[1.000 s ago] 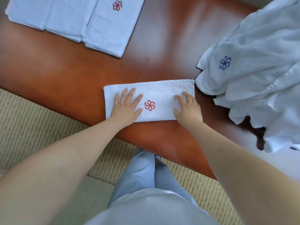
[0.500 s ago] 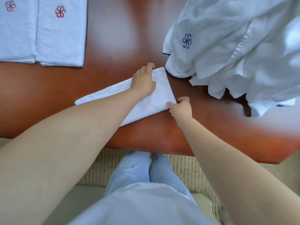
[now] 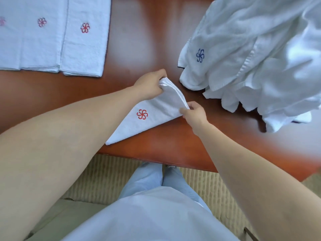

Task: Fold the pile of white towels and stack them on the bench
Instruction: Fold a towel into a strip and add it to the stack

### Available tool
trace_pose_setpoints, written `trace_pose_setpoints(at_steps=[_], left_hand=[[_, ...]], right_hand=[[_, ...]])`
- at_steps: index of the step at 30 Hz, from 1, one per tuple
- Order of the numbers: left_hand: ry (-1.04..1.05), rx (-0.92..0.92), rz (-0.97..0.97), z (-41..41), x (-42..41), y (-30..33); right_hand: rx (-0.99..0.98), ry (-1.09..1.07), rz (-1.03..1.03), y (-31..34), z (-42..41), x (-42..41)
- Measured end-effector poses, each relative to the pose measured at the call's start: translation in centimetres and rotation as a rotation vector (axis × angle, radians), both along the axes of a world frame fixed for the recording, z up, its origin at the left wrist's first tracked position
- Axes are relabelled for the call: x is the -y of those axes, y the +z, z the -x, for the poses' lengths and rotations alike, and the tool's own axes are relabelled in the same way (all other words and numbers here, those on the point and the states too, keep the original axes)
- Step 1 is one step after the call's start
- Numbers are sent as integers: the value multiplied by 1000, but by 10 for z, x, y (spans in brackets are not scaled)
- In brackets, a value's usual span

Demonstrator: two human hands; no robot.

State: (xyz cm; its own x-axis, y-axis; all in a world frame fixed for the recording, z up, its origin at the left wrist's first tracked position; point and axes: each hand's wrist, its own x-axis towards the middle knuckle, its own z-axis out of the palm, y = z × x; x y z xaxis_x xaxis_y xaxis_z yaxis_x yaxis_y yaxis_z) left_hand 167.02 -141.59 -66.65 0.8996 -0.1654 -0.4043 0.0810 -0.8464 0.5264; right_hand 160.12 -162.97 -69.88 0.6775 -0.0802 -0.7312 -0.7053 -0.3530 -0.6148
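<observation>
Polished reddish wood fills the view: the bench (image 3: 139, 49), with a woven mat on the floor below its near edge. Both hands work one folded towel (image 3: 147, 119) with a red pinwheel mark. The left hand (image 3: 149, 86) has its fingers curled round the towel's far corner, bunching the cloth; the right hand (image 3: 194, 113) pinches the near corner of the same short end between thumb and fingers. That end is lifted off the wood, while the tail of the towel lies on the bench, running back under the left forearm toward the bench edge.

Well to the left of the left hand's fingers, beyond them, folded towels (image 3: 52, 40) lie flat side by side or overlapping, red marks up; how many layers each holds cannot be told. To the right of the right hand's fingers and beyond sits the loose pile (image 3: 260, 58), rumpled, one towel showing a blue mark.

As a judgement, the task is partway: several towels are done, this one is folded and seemingly ready to join the others, and a sizeable heap is left.
</observation>
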Motion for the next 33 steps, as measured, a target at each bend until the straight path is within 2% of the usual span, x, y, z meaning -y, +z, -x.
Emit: trace_pose_setpoints(at_steps=[8,13,21,28,33], left_hand=[[104,177,-169,68,-69,97],[369,273,-194,134,-117,148],[620,297,-258,227,-187,220],[774,387,-341,282,-253,244],[763,410,-284,298,-319,252]], right_hand=[[378,388,66,101,-25,-42],[535,546,20,160,-18,-96],[584,751,-265,236,11,-192],[635,812,-280,263,40,-273],[688,804,-290,266,59,-337]])
